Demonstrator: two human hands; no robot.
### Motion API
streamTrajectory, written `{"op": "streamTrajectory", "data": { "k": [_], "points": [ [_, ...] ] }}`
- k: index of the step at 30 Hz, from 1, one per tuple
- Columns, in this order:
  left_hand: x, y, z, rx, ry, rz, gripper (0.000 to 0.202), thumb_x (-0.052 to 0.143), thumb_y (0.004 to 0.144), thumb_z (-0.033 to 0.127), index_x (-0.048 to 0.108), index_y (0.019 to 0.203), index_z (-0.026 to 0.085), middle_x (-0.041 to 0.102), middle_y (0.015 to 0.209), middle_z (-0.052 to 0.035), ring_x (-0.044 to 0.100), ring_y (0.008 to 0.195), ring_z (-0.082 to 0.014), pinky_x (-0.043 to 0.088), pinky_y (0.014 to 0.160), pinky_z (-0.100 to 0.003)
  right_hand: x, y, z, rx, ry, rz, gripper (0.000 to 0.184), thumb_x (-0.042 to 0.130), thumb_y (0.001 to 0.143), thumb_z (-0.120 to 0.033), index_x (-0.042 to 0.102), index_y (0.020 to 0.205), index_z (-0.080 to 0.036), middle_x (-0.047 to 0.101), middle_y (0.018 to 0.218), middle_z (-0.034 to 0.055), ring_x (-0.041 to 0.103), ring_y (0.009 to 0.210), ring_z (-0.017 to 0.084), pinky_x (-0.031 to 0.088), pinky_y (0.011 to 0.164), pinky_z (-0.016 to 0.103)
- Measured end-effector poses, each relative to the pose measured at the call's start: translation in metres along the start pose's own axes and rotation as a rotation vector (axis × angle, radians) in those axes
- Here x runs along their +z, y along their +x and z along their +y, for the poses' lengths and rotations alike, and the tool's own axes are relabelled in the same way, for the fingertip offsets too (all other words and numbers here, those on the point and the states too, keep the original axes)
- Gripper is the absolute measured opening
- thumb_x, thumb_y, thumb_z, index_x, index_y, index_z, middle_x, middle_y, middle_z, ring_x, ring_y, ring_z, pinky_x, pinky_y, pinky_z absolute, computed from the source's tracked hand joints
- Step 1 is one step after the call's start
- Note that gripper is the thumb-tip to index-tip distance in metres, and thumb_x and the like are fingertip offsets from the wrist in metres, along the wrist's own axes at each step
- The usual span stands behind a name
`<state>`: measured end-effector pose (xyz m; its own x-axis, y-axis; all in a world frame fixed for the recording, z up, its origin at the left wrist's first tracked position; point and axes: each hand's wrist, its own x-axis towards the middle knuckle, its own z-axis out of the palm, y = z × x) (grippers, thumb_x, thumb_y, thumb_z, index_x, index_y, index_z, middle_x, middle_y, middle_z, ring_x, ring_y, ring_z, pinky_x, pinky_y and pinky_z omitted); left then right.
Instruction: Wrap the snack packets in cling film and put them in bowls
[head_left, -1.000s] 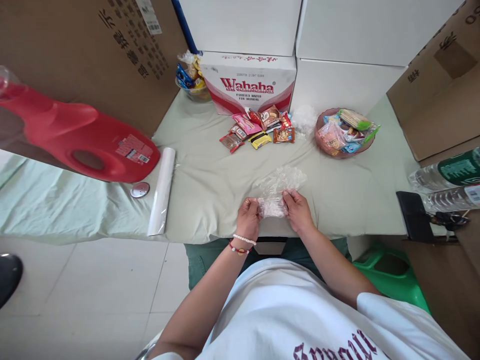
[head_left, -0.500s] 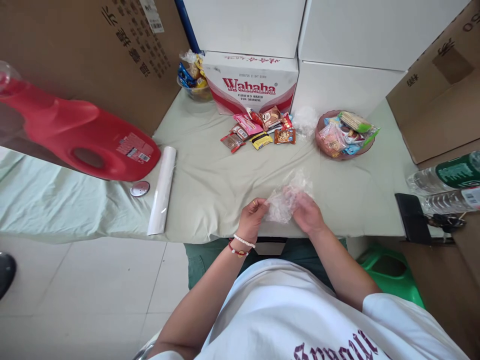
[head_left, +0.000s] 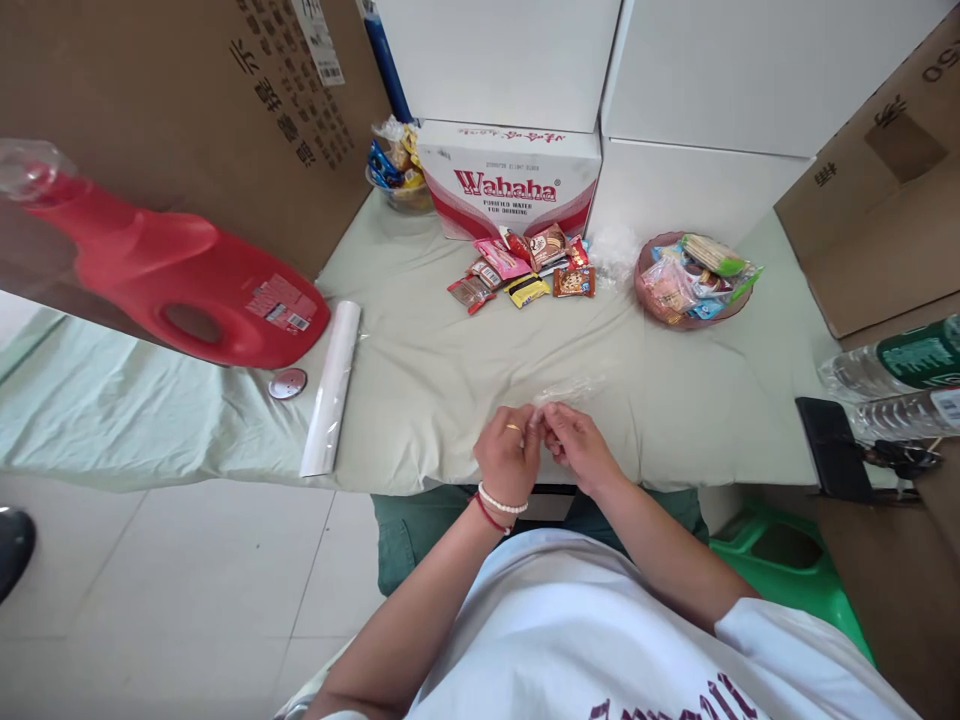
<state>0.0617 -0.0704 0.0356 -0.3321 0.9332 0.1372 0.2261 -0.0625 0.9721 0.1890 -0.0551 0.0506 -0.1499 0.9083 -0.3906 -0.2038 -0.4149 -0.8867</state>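
Observation:
A thin clear plastic bag (head_left: 571,388) stretches away from my fingers over the near part of the table, bunched narrow. My left hand (head_left: 510,450) is closed in a pinch on its near end, with a ring on one finger and bracelets at the wrist. Right beside it, fingertips nearly touching, my right hand (head_left: 577,440) also pinches the bag. Beyond the hands lies a pile of wrapped snacks (head_left: 528,290). A crumpled clear bag (head_left: 613,255) rests between that pile and a pink bowl (head_left: 652,316) full of packaged snacks.
A Wahaha carton (head_left: 517,180) stands at the back beside another snack bowl (head_left: 409,200). To the left are a red detergent bottle (head_left: 202,290), a white roll (head_left: 331,390) and a round tin (head_left: 288,384). Plastic bottles (head_left: 900,405) and a black phone-like object (head_left: 832,450) lie right.
My hands have come together, the right moving left to meet the left. The bag, spread between them before, is now gathered into a narrow bunch. The whole view has shifted slightly.

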Motion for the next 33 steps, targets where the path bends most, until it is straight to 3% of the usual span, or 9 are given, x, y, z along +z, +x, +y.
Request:
{"op": "streamTrajectory", "data": {
  "k": [3,6,9,14,18,22,26,29,33],
  "points": [
    [0.003,-0.009,0.002,-0.030,-0.050,-0.141,0.020,0.080,0.080,0.037,0.075,0.095,0.025,0.066,0.087,-0.0059,0.056,0.072,-0.0181,0.043,0.071,-0.030,0.004,0.009,0.003,-0.030,0.040,0.015,0.055,0.078,0.072,-0.073,0.061,0.072,-0.021,0.047,0.060,-0.0047,0.037,0.055,0.010,0.029,0.050,0.025],
    [0.004,-0.006,-0.005,-0.246,-0.226,-0.154,0.033,0.070,0.088,0.054,0.067,0.101,0.023,0.068,0.090,-0.0039,0.051,0.054,-0.0119,0.039,0.055,-0.028,-0.004,0.019,0.007,-0.065,0.068,0.069,0.048,0.081,0.071,-0.067,0.067,0.076,-0.021,0.048,0.061,-0.0048,0.039,0.057,0.011,0.033,0.052,0.025],
    [0.006,0.002,-0.015,-0.407,-0.335,-0.185,0.044,0.069,0.086,0.065,0.063,0.090,0.021,0.066,0.081,-0.0012,0.046,0.047,-0.0089,0.034,0.048,-0.027,-0.012,0.023,0.011,-0.077,-0.005,0.039,0.041,0.083,0.069,-0.058,0.070,0.077,-0.021,0.057,0.067,-0.0033,0.043,0.060,0.012,0.036,0.056,0.026],
    [0.011,0.015,-0.021,-0.425,-0.358,-0.253,0.043,0.089,0.068,0.053,0.064,0.075,0.019,0.054,0.061,0.0054,0.040,0.051,-0.0069,0.030,0.050,-0.022,-0.020,0.023,0.014,-0.131,-0.159,0.008,0.030,0.082,0.071,-0.047,0.070,0.072,-0.020,0.054,0.062,-0.0044,0.045,0.061,0.012,0.036,0.059,0.026],
    [0.007,0.021,-0.020,-0.534,-0.484,-0.250,0.041,0.089,0.066,0.048,0.062,0.076,0.019,0.054,0.061,0.0062,0.041,0.052,-0.0061,0.029,0.050,-0.021,-0.026,0.024,0.010,-0.103,-0.053,0.004,0.030,0.084,0.068,-0.046,0.072,0.076,-0.020,0.061,0.069,-0.0027,0.046,0.062,0.012,0.037,0.058,0.027],
    [0.002,0.027,-0.021,-0.608,-0.597,-0.169,0.041,0.089,0.065,0.042,0.058,0.079,0.020,0.061,0.070,0.0041,0.052,0.059,-0.0068,0.038,0.054,-0.019,-0.032,0.024,0.005,-0.037,0.086,0.046,0.035,0.089,0.063,-0.046,0.074,0.083,-0.021,0.063,0.076,-0.0021,0.047,0.063,0.011,0.038,0.057,0.025],
    [0.000,0.036,-0.025,-0.625,-0.608,-0.003,0.040,0.081,0.073,0.044,0.048,0.085,0.024,0.060,0.072,0.0064,0.061,0.066,-0.0096,0.047,0.061,-0.021,-0.042,0.022,0.001,0.018,0.229,0.120,0.036,0.090,0.061,-0.043,0.070,0.082,-0.022,0.065,0.080,-0.0013,0.054,0.068,0.012,0.046,0.061,0.025],
    [-0.005,0.047,-0.031,-0.569,-0.470,0.149,0.031,0.070,0.084,0.045,0.046,0.089,0.025,0.056,0.067,0.0085,0.053,0.054,-0.0085,0.044,0.055,-0.021,-0.054,0.023,-0.001,0.059,0.249,0.146,0.038,0.089,0.059,-0.042,0.065,0.080,-0.022,0.066,0.080,-0.0007,0.056,0.065,0.012,0.045,0.055,0.024],
    [-0.016,0.062,-0.043,-0.397,-0.144,0.168,0.025,0.062,0.094,0.045,0.049,0.090,0.025,0.052,0.066,0.0067,0.049,0.055,-0.0107,0.042,0.056,-0.024,-0.068,0.030,-0.001,0.010,0.026,0.210,0.033,0.083,0.066,-0.046,0.065,0.079,-0.021,0.062,0.073,-0.0013,0.050,0.056,0.011,0.035,0.045,0.023]
  ]
}}
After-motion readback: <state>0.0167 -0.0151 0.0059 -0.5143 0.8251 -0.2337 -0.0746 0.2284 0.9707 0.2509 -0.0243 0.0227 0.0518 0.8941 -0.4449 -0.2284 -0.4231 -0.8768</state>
